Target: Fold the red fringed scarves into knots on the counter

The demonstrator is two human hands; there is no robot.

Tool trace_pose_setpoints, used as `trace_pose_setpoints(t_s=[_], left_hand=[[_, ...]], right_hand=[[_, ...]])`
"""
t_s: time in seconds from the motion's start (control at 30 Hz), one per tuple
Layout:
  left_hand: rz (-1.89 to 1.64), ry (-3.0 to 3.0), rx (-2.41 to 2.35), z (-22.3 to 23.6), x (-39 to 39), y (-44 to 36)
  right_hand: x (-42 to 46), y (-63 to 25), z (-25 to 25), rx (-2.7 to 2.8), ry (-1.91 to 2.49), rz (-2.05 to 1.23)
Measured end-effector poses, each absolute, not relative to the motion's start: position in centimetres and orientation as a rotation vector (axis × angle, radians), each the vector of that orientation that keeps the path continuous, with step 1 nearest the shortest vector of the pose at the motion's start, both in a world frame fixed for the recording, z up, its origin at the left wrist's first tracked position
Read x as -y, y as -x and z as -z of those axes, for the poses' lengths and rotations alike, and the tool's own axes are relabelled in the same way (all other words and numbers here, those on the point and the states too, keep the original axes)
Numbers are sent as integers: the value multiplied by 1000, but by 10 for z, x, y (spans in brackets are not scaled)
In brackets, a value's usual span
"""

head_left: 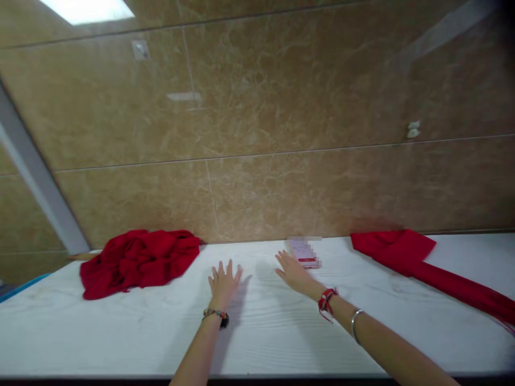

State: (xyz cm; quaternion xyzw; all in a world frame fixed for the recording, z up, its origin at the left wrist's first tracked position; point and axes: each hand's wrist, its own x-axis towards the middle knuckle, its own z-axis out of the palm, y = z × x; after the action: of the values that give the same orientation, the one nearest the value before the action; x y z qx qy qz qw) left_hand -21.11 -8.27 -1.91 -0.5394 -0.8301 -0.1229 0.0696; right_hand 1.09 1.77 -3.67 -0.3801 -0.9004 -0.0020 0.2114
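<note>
My left hand (224, 282) is spread over the middle of the white table (249, 332), fingers apart and nothing in them. To its right, my right hand (294, 272) is stretched out beside a flat box (302, 251) with a pale top and a red strip; whether the two touch I cannot tell. A crumpled heap of red cloth (140, 262) lies left of my left hand. Farther right, a red cloth (396, 252) lies folded, with a long narrow part (466, 287) running toward the table's right edge. Neither hand touches the cloth.
A tan tiled wall (281, 198) stands directly behind the table. It carries a switch plate (140, 50) and a small white fitting (413, 129). A grey slanted post (40, 171) rises at the left, near a blue edge (24, 287). The table's front edge (281, 375) runs below my forearms.
</note>
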Motion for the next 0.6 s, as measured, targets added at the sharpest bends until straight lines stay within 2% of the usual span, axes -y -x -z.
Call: trace_pose_setpoints(t_s=[0.2, 0.37, 0.6], left_hand=[[607, 1015, 2334, 3, 113, 318], [879, 508, 2398, 13, 124, 386], [1023, 467, 2329, 17, 116, 416]], right_hand=[[-35, 112, -4, 2511, 870, -152], [-21, 225, -9, 2552, 701, -271], [-8, 340, -10, 2509, 507, -318]])
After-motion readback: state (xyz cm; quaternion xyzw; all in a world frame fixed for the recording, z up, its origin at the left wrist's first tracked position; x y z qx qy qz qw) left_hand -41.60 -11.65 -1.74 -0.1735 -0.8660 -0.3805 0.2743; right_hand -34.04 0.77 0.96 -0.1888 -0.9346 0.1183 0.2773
